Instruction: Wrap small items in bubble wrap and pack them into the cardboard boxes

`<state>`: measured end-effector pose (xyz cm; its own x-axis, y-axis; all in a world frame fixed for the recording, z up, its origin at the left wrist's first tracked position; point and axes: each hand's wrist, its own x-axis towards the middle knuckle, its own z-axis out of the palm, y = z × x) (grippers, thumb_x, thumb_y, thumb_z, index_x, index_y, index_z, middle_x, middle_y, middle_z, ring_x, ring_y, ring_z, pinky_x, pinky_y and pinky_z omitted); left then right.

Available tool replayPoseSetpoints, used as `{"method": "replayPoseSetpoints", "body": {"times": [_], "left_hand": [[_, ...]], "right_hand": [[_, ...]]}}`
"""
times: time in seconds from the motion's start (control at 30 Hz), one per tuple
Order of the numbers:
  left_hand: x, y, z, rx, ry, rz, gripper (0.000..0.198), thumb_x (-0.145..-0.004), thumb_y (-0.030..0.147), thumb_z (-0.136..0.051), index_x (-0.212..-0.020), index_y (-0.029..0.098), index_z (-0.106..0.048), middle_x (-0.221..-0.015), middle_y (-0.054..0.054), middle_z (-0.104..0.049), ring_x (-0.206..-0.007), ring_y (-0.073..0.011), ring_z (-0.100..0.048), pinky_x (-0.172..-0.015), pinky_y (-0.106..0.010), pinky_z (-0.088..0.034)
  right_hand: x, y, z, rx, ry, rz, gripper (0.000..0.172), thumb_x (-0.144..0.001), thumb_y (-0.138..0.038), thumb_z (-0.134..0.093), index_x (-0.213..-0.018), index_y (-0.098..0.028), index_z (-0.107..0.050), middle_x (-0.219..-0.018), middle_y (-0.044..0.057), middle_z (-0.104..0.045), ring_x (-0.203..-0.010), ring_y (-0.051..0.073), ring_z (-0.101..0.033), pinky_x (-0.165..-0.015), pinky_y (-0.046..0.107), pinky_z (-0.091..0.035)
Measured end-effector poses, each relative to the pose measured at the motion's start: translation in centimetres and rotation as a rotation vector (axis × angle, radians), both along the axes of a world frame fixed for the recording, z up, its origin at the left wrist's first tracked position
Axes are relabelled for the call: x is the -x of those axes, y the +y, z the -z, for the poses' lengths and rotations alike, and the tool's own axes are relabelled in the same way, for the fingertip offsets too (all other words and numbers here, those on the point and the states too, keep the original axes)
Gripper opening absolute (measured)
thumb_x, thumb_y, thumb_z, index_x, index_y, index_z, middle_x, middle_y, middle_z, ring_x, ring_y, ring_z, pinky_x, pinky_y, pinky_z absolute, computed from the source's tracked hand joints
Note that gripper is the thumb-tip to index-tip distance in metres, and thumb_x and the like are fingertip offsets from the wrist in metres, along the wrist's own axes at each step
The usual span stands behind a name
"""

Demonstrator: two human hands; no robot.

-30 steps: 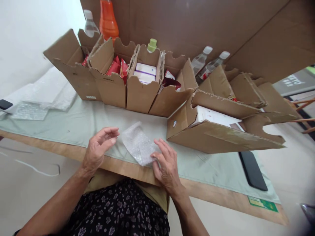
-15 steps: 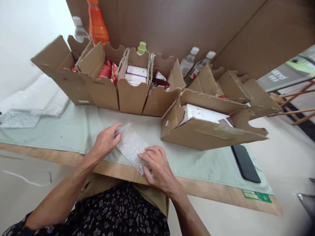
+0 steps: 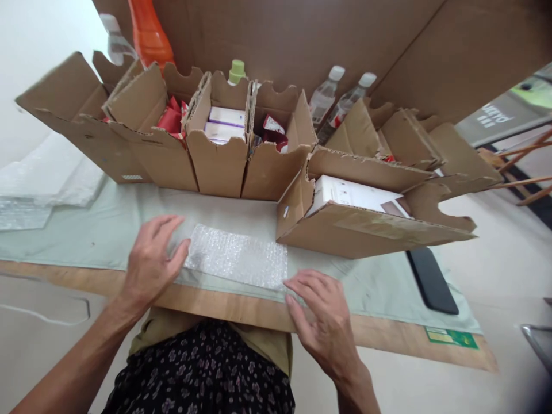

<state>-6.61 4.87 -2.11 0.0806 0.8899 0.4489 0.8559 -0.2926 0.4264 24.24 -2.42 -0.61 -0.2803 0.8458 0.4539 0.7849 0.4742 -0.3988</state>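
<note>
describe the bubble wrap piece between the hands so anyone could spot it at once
On the pale green cloth, look at the near edge, in front of the row of open cardboard boxes. The bubble wrap sheet lies flat there between the left hand and right hand; unlike the wrap piled at far left, it is one small rectangle.

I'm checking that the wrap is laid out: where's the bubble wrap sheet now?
Head view, centre: the bubble wrap sheet lies flat on the green cloth, between the left hand and right hand, just in front of the cardboard boxes.
</note>
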Motion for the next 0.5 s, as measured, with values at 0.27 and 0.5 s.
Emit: {"method": "replayPoseSetpoints", "body": {"times": [0.27,0.5], "left_hand": [[-2.0,-0.3,2.4,0.256,0.176,0.347,0.029,-0.094,0.025,-0.056,-0.119,0.023,-0.07,-0.123,-0.014,-0.07,-0.114,-0.0342,-0.062,-0.094,-0.05,-0.052],[2.6,-0.7,2.6,0.079,0.059,0.12,0.027,-0.098,0.034,-0.057,-0.12,0.022,-0.068,-0.125,-0.015,-0.067,-0.117,-0.0334,-0.063,-0.102,-0.05,-0.051]], "right_hand": [[2.7,2.9,4.4,0.15,-0.222,-0.114,0.035,-0.098,-0.022,-0.062,-0.133,-0.018,-0.062,-0.147,0.015,-0.06,-0.137,0.035,-0.054,-0.106,0.053,-0.048],[-5.1,-2.6,4.9,0.055,-0.131,0.139,0.022,-0.102,-0.023,-0.056,-0.123,-0.022,-0.062,-0.132,0.013,-0.069,-0.127,0.033,-0.061,-0.097,0.051,-0.048]]}}
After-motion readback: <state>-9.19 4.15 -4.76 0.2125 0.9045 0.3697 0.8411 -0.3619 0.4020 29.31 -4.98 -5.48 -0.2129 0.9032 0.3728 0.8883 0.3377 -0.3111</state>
